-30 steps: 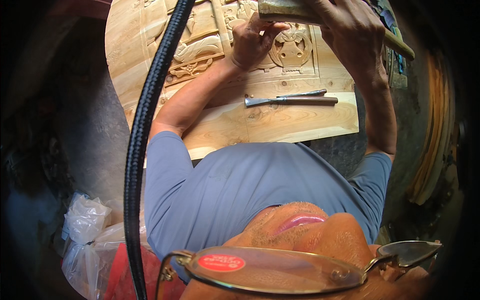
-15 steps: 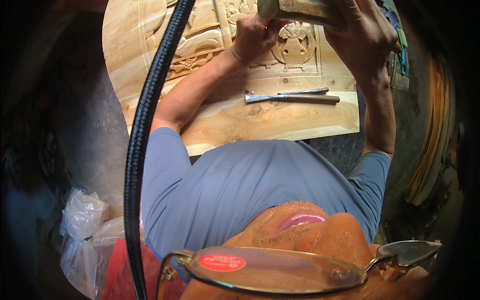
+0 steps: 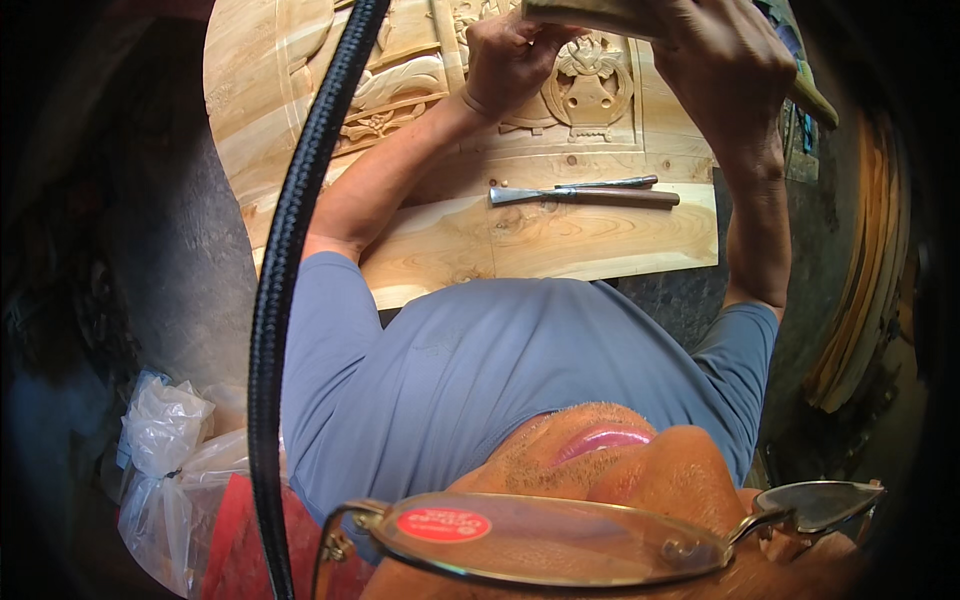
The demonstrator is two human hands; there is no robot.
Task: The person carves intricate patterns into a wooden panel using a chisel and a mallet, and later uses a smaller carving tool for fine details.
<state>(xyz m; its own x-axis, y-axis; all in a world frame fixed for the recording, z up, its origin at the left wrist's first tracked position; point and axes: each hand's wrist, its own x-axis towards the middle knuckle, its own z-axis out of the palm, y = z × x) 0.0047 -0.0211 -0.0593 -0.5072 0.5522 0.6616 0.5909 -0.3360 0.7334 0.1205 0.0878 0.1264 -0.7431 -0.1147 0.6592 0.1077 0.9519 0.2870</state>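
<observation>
My right hand (image 3: 725, 75) is wrapped round a wooden mallet (image 3: 590, 14); its block reaches left over the carving and its handle end sticks out past my palm. Just below and left of the block, my left hand (image 3: 508, 65) is closed in a pinch; what it grips is hidden by the mallet and the top edge. Both hands are above a pale carved wooden panel (image 3: 490, 150), near a round relief (image 3: 588, 95) like a vase with leaves. Closer to me lie a broad-bladed chisel (image 3: 620, 198) and a thinner carving tool (image 3: 610, 183).
A plain pale board (image 3: 560, 240) forms the near edge by my chest. Long wooden strips (image 3: 855, 270) stand at the right. Clear plastic bags (image 3: 170, 440) sit at the lower left beside something red (image 3: 235, 530). A black braided cable (image 3: 290, 230) crosses the view.
The mallet has tilted and shifted up a little, so its handle end now shows right of my right hand. My left hand has barely moved.
</observation>
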